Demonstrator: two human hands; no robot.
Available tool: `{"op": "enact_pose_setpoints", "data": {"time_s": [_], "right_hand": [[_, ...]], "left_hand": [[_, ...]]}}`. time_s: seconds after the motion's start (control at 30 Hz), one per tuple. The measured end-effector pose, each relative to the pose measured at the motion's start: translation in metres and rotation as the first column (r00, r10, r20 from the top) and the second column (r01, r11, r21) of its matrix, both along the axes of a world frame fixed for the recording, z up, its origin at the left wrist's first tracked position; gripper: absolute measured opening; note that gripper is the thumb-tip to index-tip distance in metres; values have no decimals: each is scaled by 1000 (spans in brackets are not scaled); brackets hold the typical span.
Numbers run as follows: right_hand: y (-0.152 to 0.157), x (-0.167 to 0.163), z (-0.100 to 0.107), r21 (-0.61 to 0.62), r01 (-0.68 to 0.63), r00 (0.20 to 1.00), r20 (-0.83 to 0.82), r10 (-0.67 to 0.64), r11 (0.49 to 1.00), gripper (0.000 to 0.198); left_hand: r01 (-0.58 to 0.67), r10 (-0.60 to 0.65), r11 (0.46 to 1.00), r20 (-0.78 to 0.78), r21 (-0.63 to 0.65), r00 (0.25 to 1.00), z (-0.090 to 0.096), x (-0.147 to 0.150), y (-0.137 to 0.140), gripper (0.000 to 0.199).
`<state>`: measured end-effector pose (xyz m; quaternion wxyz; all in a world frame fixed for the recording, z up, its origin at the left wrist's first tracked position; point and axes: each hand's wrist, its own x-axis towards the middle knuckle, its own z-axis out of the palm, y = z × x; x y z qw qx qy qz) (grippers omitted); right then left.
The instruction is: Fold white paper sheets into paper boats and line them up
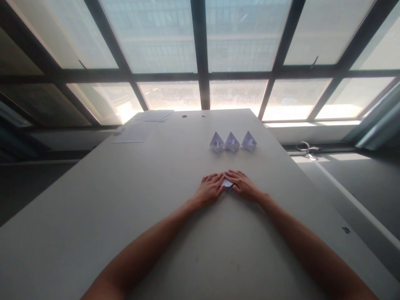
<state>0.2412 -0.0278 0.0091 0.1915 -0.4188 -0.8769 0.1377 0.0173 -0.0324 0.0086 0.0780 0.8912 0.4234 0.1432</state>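
Observation:
A small piece of white folded paper (227,183) lies on the white table (162,175) between my two hands. My left hand (210,189) holds its left side, with the fingers on the far part and the thumb at the near edge. On the right side, my right hand (244,186) grips it the same way, thumb close to the lower corner. Both hands partly cover the paper, so its full shape is hidden. Beyond them stand three folded paper boats in a row: a left boat (216,142), a middle boat (231,142) and a right boat (249,141).
Flat white sheets (134,132) lie at the table's far left, with more sheets (154,115) behind them. A round dark grommet (184,116) sits near the far edge. Framed windows (200,41) rise behind the table. A metal object (308,149) is off to the right.

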Motion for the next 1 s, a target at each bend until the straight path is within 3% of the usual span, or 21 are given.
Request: {"op": "enact_pose_setpoints", "data": {"time_s": [0.1, 0.23, 0.4, 0.53, 1.0], "right_hand": [[-3, 2, 4, -65, -51, 998, 44, 54, 997, 58], [-4, -2, 4, -104, -27, 1000, 7, 28, 994, 48], [-2, -8, -4, -30, 41, 996, 84, -38, 999, 57], [-3, -10, -7, 2, 69, 987, 146, -68, 998, 68], [-2, -13, -11, 18, 112, 978, 174, -114, 993, 64]], "left_hand": [[-27, 27, 1000, 9, -13, 1000, 0, 1, 1, 50], [-64, 65, 998, 49, -30, 997, -1, 1, 3, 49], [-60, 60, 998, 69, -3, 996, -3, 1, 2, 58], [-69, 69, 998, -1, -7, 998, -6, 1, 1, 65], [-27, 26, 999, -31, -31, 999, -7, 2, 1, 70]]}}
